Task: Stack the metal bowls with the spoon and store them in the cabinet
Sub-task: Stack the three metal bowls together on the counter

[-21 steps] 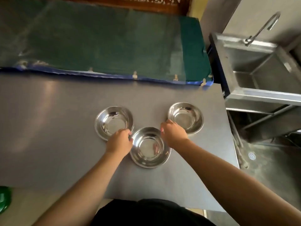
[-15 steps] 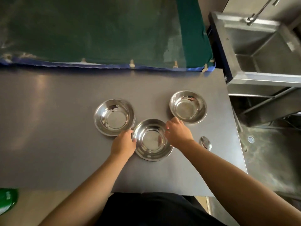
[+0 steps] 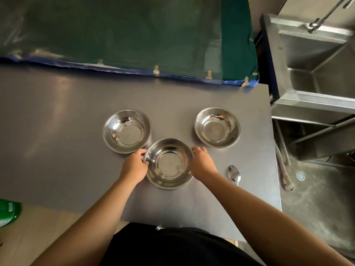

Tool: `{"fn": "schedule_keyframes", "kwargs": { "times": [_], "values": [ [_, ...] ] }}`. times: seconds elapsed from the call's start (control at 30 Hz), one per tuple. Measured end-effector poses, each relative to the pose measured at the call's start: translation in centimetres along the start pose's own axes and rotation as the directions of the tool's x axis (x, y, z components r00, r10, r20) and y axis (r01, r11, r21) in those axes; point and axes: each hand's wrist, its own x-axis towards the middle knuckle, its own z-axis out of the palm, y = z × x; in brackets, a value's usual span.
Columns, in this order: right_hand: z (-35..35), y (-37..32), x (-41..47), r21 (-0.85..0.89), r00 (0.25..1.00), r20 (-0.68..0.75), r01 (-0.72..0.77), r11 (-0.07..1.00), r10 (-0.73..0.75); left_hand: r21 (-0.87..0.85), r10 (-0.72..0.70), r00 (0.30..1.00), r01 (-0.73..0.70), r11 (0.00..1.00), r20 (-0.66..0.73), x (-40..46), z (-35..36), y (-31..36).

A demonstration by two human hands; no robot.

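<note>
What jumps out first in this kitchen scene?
Three shiny metal bowls on a grey table: the near bowl is held at its rim by the left hand and right hand. The left bowl and right bowl sit behind, and a spoon lies at right.

Item count, table (image 3: 57, 131) surface:

- Bowls, metal: three. Left bowl (image 3: 126, 130), right bowl (image 3: 217, 127), near bowl (image 3: 169, 163).
- Spoon (image 3: 234, 174): one.
- Hands: two. Left hand (image 3: 134, 167), right hand (image 3: 202, 161).

Off the table:

- Sink (image 3: 315, 54): one.
- Floor drain (image 3: 300, 176): one.
- Green object (image 3: 7, 212), lower left, unidentifiable: one.
</note>
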Motion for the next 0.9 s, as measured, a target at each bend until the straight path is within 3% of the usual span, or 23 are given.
{"fn": "schedule_keyframes", "kwargs": {
  "times": [0.23, 0.43, 0.9],
  "values": [
    [-4.0, 0.1, 0.7, 0.06, 0.991, -0.076, 0.113, 0.992, -0.108, -0.079, 0.039, 0.998, -0.043, 0.996, -0.054, 0.4, -0.7, 2.5],
    [-8.7, 1.2, 2.6, 0.106, 0.979, -0.173, 0.13, 0.986, -0.111, -0.085, 0.125, 0.99, -0.13, 0.988, -0.06, 2.4, 0.4, 7.5],
    [-15.4, 7.9, 7.7, 0.094, 0.963, -0.267, -0.021, 0.995, 0.046, 0.02, 0.228, 0.971, -0.23, 0.973, 0.078, 7.2, 7.5, 17.8]
  ]
}}
